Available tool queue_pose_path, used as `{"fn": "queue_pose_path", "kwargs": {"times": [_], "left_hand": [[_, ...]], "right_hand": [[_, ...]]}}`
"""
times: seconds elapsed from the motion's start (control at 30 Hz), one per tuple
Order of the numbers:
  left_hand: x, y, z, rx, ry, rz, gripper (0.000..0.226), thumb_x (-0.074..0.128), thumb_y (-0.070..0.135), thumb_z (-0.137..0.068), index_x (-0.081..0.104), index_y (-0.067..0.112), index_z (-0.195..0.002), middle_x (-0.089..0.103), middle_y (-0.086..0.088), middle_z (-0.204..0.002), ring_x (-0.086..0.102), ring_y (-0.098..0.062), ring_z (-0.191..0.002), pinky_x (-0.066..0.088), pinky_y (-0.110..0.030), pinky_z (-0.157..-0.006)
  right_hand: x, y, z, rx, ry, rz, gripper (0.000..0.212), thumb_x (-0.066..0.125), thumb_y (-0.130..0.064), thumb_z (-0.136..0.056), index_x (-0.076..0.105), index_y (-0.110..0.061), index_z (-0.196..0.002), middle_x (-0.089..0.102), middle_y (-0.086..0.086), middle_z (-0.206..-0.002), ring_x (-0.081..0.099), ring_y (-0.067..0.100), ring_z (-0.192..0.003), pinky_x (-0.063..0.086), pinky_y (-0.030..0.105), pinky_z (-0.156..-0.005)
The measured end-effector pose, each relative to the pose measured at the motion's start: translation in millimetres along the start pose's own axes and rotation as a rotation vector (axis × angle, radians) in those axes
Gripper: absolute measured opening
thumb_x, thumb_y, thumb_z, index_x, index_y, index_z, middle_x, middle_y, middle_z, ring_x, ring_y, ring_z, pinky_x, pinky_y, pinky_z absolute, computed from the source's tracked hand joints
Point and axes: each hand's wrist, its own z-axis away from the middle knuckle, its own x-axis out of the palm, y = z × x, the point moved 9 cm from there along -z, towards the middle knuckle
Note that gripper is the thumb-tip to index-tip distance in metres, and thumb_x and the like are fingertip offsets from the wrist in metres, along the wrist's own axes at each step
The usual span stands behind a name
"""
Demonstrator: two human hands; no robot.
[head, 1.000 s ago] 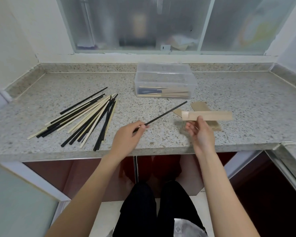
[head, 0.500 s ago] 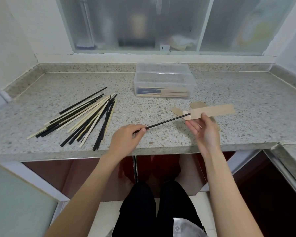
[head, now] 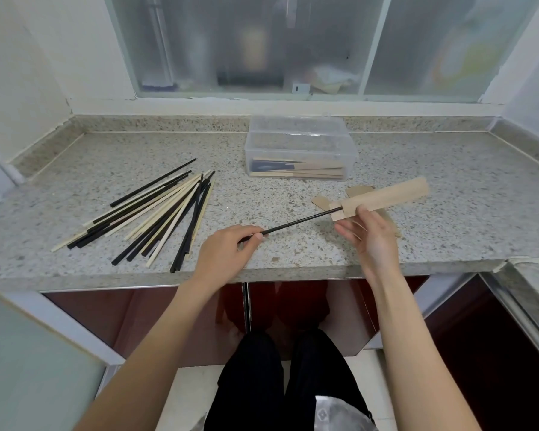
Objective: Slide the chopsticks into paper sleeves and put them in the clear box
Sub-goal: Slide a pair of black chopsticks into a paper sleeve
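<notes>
**Chopstick tip now entering the sleeve**

Since a second ago, the black chopstick (head: 296, 223) has been swinging down from its steep angle, and its far tip is now sitting inside the open mouth of the paper sleeve (head: 383, 199), which has risen and tilted up to the right. No writing is readable anywhere.

The left hand (head: 227, 255) is pinching the near end of the thin, straight stick between thumb and curled fingers (head: 255, 237). The right hand (head: 371, 241) is holding the flat tan sleeve from below, thumb on its lower edge, the other fingers loosely spread.

More kraft-brown sleeves (head: 322, 202) are lying on the speckled granite bench (head: 448, 231) under the held one. Loose black and pale wooden chopsticks (head: 156, 219) are fanning out at the left. Behind, the clear box (head: 299, 141) is holding several sleeved pairs.
</notes>
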Motion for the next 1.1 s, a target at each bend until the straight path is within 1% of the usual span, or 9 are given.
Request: {"fn": "queue_pose_path", "kwargs": {"times": [0.1,0.2,0.33,0.43,0.5,0.67,0.83,0.93,1.1], "left_hand": [[2.4,0.2,0.6,0.002,-0.008,0.007,0.026,0.050,0.038,-0.095,0.068,0.030,-0.111,0.069,0.008,-0.103,0.062,-0.010,-0.089,0.053,-0.036,-0.075],[4.2,2.3,0.6,0.010,-0.010,-0.008,0.026,0.049,0.038,-0.095,0.067,0.030,-0.112,0.069,0.007,-0.099,0.061,-0.009,-0.085,0.052,-0.036,-0.073],[4.6,2.9,-0.2,0.013,-0.015,-0.024,0.026,0.049,0.037,-0.095,0.067,0.029,-0.111,0.069,0.008,-0.098,0.059,-0.007,-0.079,0.051,-0.031,-0.069],[6.5,0.7,1.1,0.020,-0.027,-0.002,0.025,0.049,0.038,-0.095,0.068,0.030,-0.110,0.069,0.008,-0.097,0.060,-0.007,-0.079,0.050,-0.030,-0.069],[7.5,1.3,2.7,0.026,-0.031,0.007,0.025,0.049,0.037,-0.095,0.068,0.029,-0.110,0.069,0.008,-0.097,0.059,-0.006,-0.079,0.049,-0.026,-0.068],[6.7,3.3,5.2,0.033,-0.030,0.005,0.026,0.049,0.036,-0.095,0.068,0.027,-0.112,0.069,0.008,-0.098,0.056,-0.004,-0.077,0.040,-0.014,-0.065],[6.2,0.0,4.8,0.026,-0.029,0.015,0.027,0.048,0.038,-0.095,0.067,0.028,-0.112,0.068,0.009,-0.102,0.058,-0.004,-0.080,0.044,-0.019,-0.067],[3.6,-0.5,5.3,0.020,-0.021,0.025,0.027,0.049,0.037,-0.095,0.068,0.027,-0.111,0.069,0.008,-0.102,0.060,-0.007,-0.083,0.049,-0.026,-0.071],[1.2,-1.2,5.7,0.019,-0.014,0.022,0.025,0.050,0.036,-0.095,0.068,0.028,-0.111,0.068,0.010,-0.097,0.056,-0.004,-0.075,0.044,-0.020,-0.066]], "right_hand": [[-4.3,5.1,-3.0,0.009,0.015,0.075,0.013,0.054,-0.011,-0.095,0.064,-0.004,-0.094,0.067,0.011,-0.091,0.066,0.016,-0.079,0.058,0.026,-0.077],[-5.0,8.5,-3.2,0.019,0.022,0.080,0.010,0.057,-0.012,-0.093,0.065,-0.006,-0.089,0.064,0.009,-0.086,0.067,0.011,-0.072,0.058,0.025,-0.074],[-6.9,8.9,-4.0,0.017,0.011,0.107,0.010,0.058,-0.011,-0.092,0.066,-0.005,-0.094,0.065,0.009,-0.091,0.064,0.012,-0.073,0.057,0.023,-0.070],[-7.0,8.6,-3.0,0.037,0.004,0.068,0.009,0.062,-0.012,-0.089,0.067,-0.006,-0.094,0.067,0.005,-0.091,0.064,0.012,-0.073,0.058,0.025,-0.073],[-7.6,9.0,-2.2,0.058,0.013,0.050,0.009,0.065,-0.012,-0.087,0.068,-0.006,-0.092,0.069,0.002,-0.085,0.065,0.010,-0.071,0.058,0.025,-0.074],[-9.0,8.1,-1.7,0.058,0.026,0.055,0.005,0.066,-0.011,-0.087,0.066,-0.006,-0.086,0.062,-0.010,-0.056,0.060,0.007,-0.066,0.057,0.023,-0.071],[-9.5,7.5,-0.7,0.051,0.042,0.005,0.015,0.061,-0.019,-0.090,0.067,-0.008,-0.082,0.070,-0.004,-0.071,0.063,0.008,-0.066,0.059,0.027,-0.073],[-8.7,5.3,-0.5,0.031,0.020,0.047,0.017,0.061,-0.022,-0.090,0.066,-0.009,-0.080,0.068,-0.005,-0.066,0.063,0.008,-0.068,0.059,0.028,-0.076],[-10.0,-2.0,-1.4,-0.041,0.007,0.164,0.019,0.064,-0.018,-0.088,0.070,-0.001,-0.093,0.071,-0.002,-0.077,0.064,0.010,-0.071,0.059,0.027,-0.073]]}}
